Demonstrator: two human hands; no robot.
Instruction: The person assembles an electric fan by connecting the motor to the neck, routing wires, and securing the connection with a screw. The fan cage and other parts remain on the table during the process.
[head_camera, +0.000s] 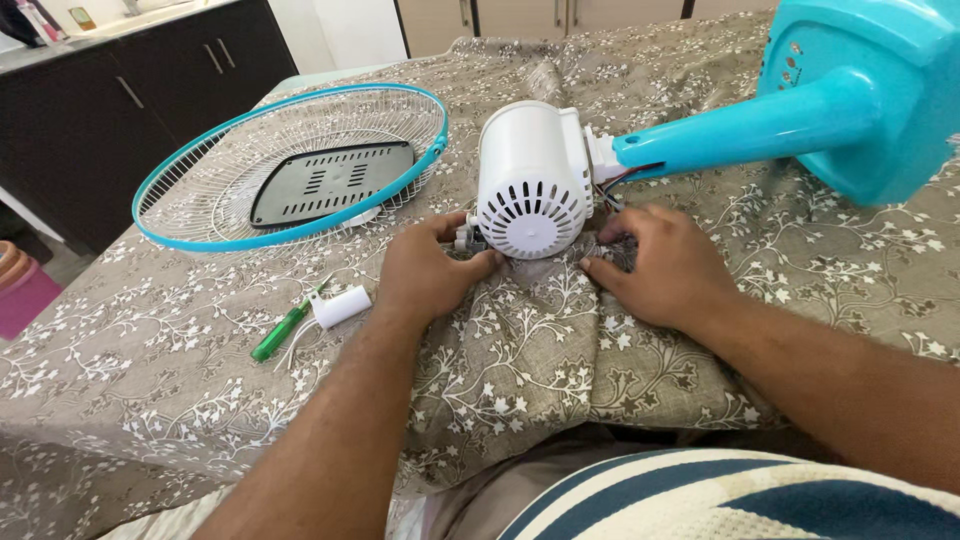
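I have the motor (532, 180) lying on its side on the cloth (520, 350), joined to the blue stem (740, 130) that runs back to the base (870, 90). My left hand (432, 272) pinches a small grey part (466, 238) at the motor's lower left edge, fingers curled around it. My right hand (668, 265) rests at the lower right, fingertips pressed into the cloth under the housing; whether they grip anything I cannot tell.

I judge the loose wires (612, 188) at the stem joint to be the weak spot: if I roll or tug the motor, they could pull free or get pinched. The cloth is soft and rumpled, so the round housing could roll as I push. The small part could slip from my fingers into a fold. The screwdriver (285, 330) and white cylinder (340, 305) lie near my left forearm, which could knock them. The grille (290, 165) sits well apart.
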